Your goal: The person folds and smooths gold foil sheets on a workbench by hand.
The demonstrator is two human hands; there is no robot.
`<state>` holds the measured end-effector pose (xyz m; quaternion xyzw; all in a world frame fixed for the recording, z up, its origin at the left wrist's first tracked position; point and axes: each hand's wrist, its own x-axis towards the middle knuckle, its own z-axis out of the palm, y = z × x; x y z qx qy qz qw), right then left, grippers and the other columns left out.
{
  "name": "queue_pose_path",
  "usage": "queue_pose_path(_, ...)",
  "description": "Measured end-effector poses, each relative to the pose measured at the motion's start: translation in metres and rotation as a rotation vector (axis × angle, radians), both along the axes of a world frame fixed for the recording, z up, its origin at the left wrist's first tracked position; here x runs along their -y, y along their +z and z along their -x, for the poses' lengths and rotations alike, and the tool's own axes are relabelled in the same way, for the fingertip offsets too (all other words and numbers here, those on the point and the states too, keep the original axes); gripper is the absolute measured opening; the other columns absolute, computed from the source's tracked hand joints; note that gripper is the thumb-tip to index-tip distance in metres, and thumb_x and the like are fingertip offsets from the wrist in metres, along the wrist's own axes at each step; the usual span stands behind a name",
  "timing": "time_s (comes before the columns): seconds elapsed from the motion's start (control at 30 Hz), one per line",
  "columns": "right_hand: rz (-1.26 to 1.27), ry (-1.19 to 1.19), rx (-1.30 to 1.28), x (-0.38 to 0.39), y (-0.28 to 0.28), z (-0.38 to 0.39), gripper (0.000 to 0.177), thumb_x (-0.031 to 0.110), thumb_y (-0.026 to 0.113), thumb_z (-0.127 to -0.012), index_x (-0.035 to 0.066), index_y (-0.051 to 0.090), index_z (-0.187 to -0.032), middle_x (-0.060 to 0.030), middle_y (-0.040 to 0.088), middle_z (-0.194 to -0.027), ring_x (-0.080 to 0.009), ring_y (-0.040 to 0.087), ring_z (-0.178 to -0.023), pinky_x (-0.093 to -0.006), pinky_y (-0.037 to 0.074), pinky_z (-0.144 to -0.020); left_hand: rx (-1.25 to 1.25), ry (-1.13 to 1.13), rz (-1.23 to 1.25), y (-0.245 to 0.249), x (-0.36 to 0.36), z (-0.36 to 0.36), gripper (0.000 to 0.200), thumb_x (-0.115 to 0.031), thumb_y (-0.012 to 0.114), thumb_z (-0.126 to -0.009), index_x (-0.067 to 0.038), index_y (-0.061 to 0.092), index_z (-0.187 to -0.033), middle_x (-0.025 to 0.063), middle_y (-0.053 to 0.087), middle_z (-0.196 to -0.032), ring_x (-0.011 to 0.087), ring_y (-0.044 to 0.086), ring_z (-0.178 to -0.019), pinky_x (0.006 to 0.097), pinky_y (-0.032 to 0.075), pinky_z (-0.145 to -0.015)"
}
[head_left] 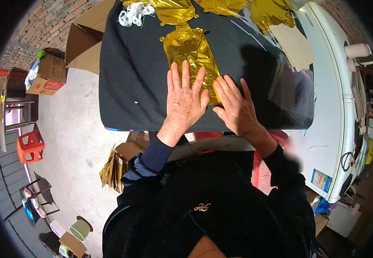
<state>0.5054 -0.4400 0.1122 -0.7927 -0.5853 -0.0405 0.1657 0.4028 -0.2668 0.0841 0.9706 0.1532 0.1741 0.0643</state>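
Observation:
A flat gold foil balloon [190, 49] lies on the black cloth-covered table [130, 86]. My left hand [185, 96] is spread palm down, pressing on the balloon's near end with its fingers apart. My right hand [236, 107] lies flat beside it, fingertips touching the balloon's near right corner. Neither hand grips anything. More gold foil balloons [221, 6] are piled at the table's far edge, with a bundle of white string [132, 15] beside them.
A stack of clear plastic sleeves [289, 90] and a brown card [296, 45] lie on the table's right. A white appliance [332, 86] stands to the right. Cardboard boxes [83, 43], a red stool [30, 146] and a box of gold foil pieces [115, 165] are on the floor at left.

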Motion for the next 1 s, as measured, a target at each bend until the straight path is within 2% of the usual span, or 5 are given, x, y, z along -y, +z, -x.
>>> queue_pose_path(0.2, -0.038, -0.089, 0.101, 0.010, -0.001, -0.003, 0.079, 0.028, 0.086, -0.077, -0.006, 0.055, -0.141, -0.0184, 0.054, -0.148, -0.0306, 0.040, -0.148, -0.0640, 0.019, -0.123, -0.034, -0.005, -0.037, 0.001, 0.000, 0.000, 0.063, -0.040, 0.052, -0.100, -0.015, 0.044, -0.158, 0.0289, 0.031, -0.162, 0.0517, 0.023, -0.152, 0.0601, 0.018, -0.125)
queue_pose_path(0.33, -0.036, 0.002, 0.013, -0.002, 0.007, 0.000, 0.085, 0.041, 0.080, -0.083, -0.005, 0.050, -0.147, -0.0197, 0.048, -0.156, -0.0308, 0.034, -0.153, -0.0593, 0.015, -0.126, -0.057, -0.005, -0.030, 0.000, 0.001, 0.000, 0.065, -0.041, 0.052, -0.101, -0.016, 0.042, -0.159, 0.0291, 0.030, -0.163, 0.0519, 0.022, -0.152, 0.0604, 0.017, -0.125)
queue_pose_path(0.47, 0.123, 0.066, -0.030, -0.021, -0.008, -0.010, 0.093, 0.062, 0.059, -0.095, -0.002, 0.035, -0.158, -0.0170, 0.029, -0.168, -0.0267, 0.018, -0.159, -0.0574, 0.006, -0.128, -0.061, -0.023, -0.045, -0.002, -0.002, -0.001, 0.066, -0.043, 0.051, -0.101, -0.016, 0.042, -0.159, 0.0299, 0.030, -0.162, 0.0533, 0.022, -0.152, 0.0607, 0.017, -0.125)
queue_pose_path(0.8, 0.112, 0.090, -0.146, -0.019, -0.015, -0.004, 0.100, 0.059, 0.064, -0.093, -0.006, 0.027, -0.160, -0.0211, 0.023, -0.169, -0.0322, 0.015, -0.159, -0.0540, 0.008, -0.129, -0.092, -0.052, -0.042, 0.003, -0.005, 0.002, 0.065, -0.044, 0.051, -0.100, -0.017, 0.043, -0.159, 0.0274, 0.029, -0.163, 0.0512, 0.020, -0.153, 0.0600, 0.017, -0.126)
queue_pose_path(1.0, 0.239, -0.058, -0.073, -0.008, -0.008, 0.039, 0.111, 0.074, 0.055, -0.090, -0.009, 0.029, -0.158, -0.0252, 0.023, -0.168, -0.0381, 0.017, -0.158, -0.0572, 0.013, -0.126, -0.089, -0.310, 0.008, 0.015, -0.018, 0.014, 0.067, -0.035, 0.058, -0.094, -0.019, 0.044, -0.158, 0.0266, 0.031, -0.163, 0.0509, 0.024, -0.152, 0.0589, 0.020, -0.126)
